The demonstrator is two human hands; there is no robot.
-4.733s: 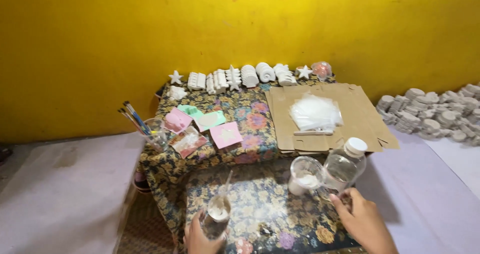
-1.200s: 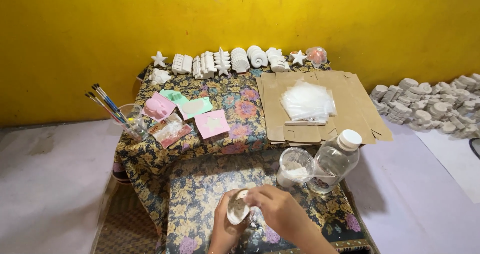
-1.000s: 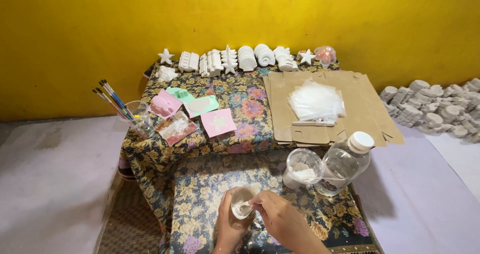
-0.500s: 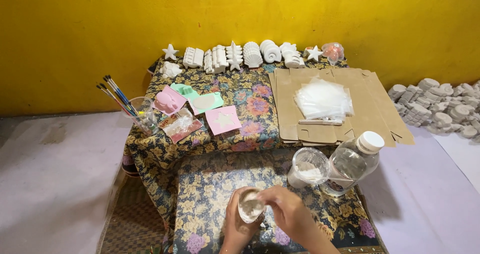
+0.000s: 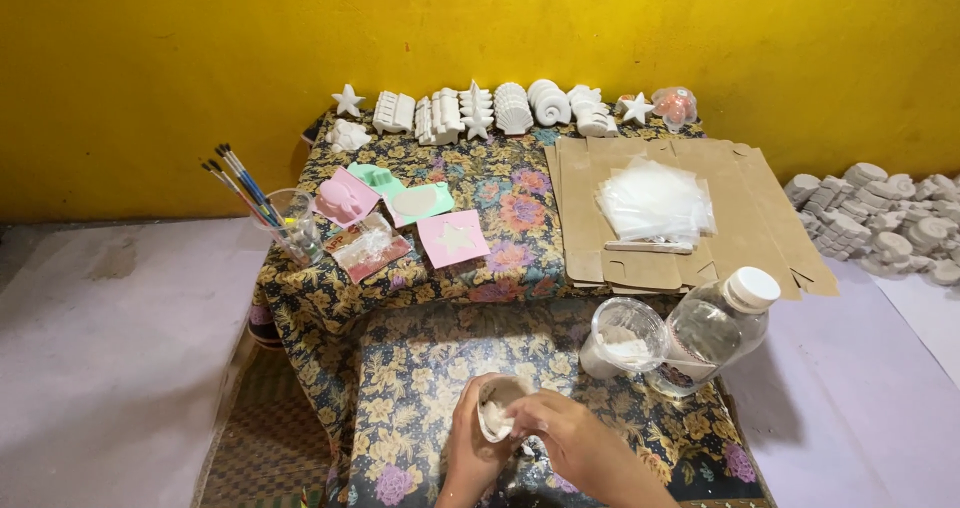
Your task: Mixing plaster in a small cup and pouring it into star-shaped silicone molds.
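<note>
Cup [image 5: 497,405] — a small clear one with whitish mix inside — sits low in the middle of the view, over the near part of the floral cloth [image 5: 430,358], tilted a little toward the camera. The left hand [image 5: 472,446] wraps it from below and behind, fingers curled shut round its wall. The right hand [image 5: 570,438] comes in from the right with its fingertips pinched together at the cup's rim; whether they grip a stirrer is too small to tell. Just to the right stands a tub [image 5: 622,337] of white powder, touching or nearly touching a clear bottle [image 5: 712,330] with a white cap. Further back lies flattened cardboard [image 5: 745,213] with a stack of clear bags [image 5: 655,200] on it. To the left of that lie pink and green moulds [image 5: 400,208] and a pink card [image 5: 453,238] with a star shape. A glass [image 5: 290,230] with brushes stands at the cloth's left edge. White casts [image 5: 510,111] — stars, shells, houses — line the back under the yellow wall [image 5: 480,18], and more pale casts are heaped [image 5: 880,223] on the floor at the right.
</note>
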